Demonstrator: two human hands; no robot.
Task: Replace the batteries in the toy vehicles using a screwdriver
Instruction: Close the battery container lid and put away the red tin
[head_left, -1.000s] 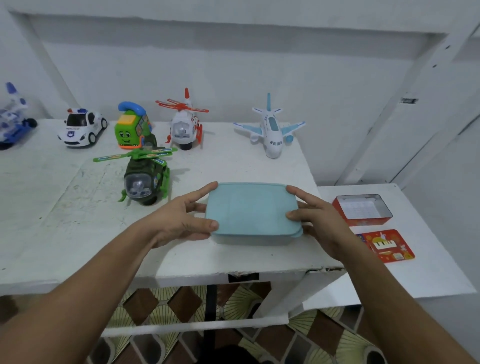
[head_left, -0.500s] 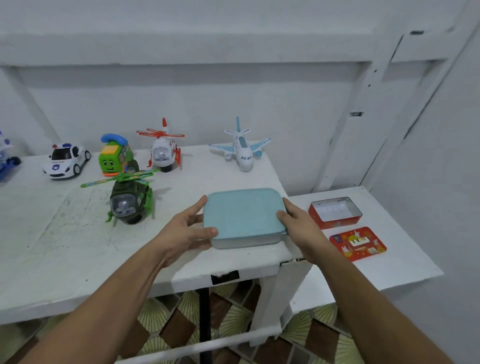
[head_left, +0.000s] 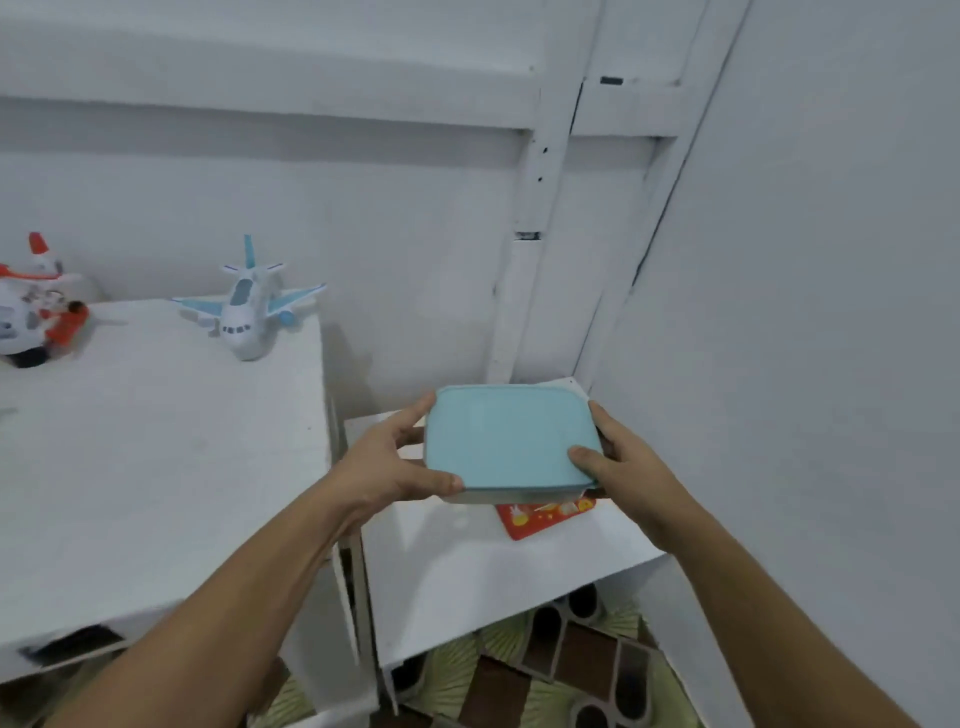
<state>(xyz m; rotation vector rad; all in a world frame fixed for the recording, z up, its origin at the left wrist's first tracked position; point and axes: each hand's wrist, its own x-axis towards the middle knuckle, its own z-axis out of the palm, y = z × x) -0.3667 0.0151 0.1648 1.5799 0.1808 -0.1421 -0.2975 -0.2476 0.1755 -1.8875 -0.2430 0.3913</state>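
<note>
Fingers (head_left: 415, 410) of the left hand (head_left: 387, 462) curl round the left end of the blue-lidded box (head_left: 506, 441), thumb pressed on the near corner of the lid. The right hand (head_left: 628, 467) clamps the opposite end the same way, thumb on top and the other digits along the side and partly hidden. The box hangs level in the air above the lower side table (head_left: 467, 571), over a red printed lid (head_left: 545, 514) lying there. It looks like rigid plastic with a smooth, slightly slick lid. Its weight depends on contents I cannot see, so this two-ended grip with support under the base seems wise, since loose items inside may shift if it tilts. The lid probably peels up best from a corner. The toy airplane (head_left: 247, 312) stands at the far right of the main table (head_left: 156, 441), with a white and orange toy helicopter (head_left: 28, 312) at the far left edge of view. Both look like light, hollow plastic, and the wings and rotor are thin and easy to snap, so the body is the place to hold them.
</note>
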